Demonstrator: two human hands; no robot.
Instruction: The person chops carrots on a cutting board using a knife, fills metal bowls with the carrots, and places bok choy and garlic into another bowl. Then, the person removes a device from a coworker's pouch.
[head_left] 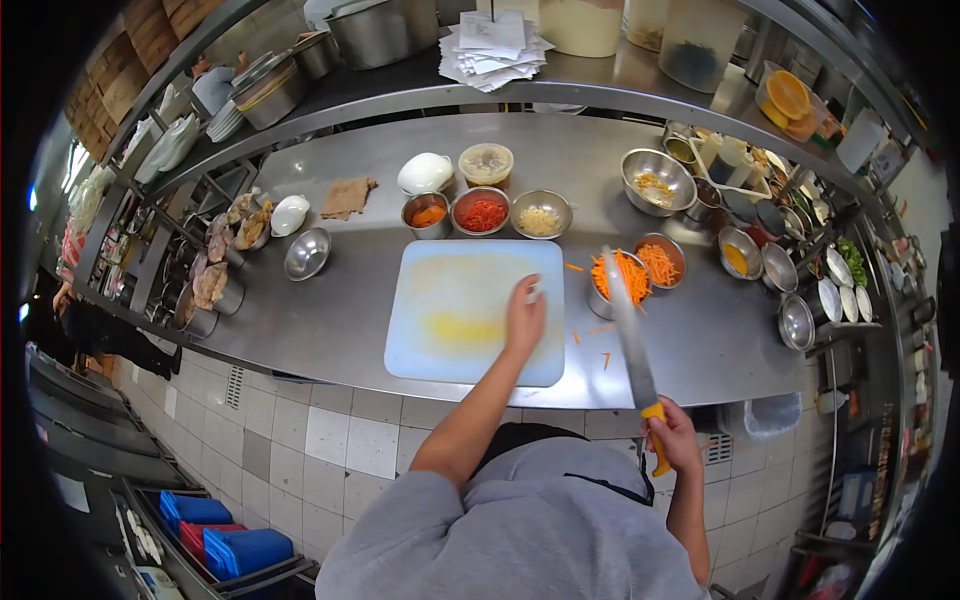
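A large knife with a yellow handle [656, 436] is gripped in my right hand [676, 434], past the table's front edge. Its blade [628, 335] points away from me and passes in front of a metal container heaped with orange shreds [621, 278]. My left hand [526, 312] is over the right part of the white cutting board [420, 350], its fingers curled; a small pale thing shows at the fingertips, too small to name. Yellow stains mark the board. Behind it stand bowls of red strips [484, 215], chopped pale bits [540, 221] and something orange [429, 216].
More orange shreds fill a bowl [662, 262] at the right. A steel mixing bowl [657, 182] stands behind it. An empty metal bowl [307, 254] and a brown cloth [348, 198] lie left. An overhead shelf [400, 105] crosses the back. Another person [212, 88] is at the far left.
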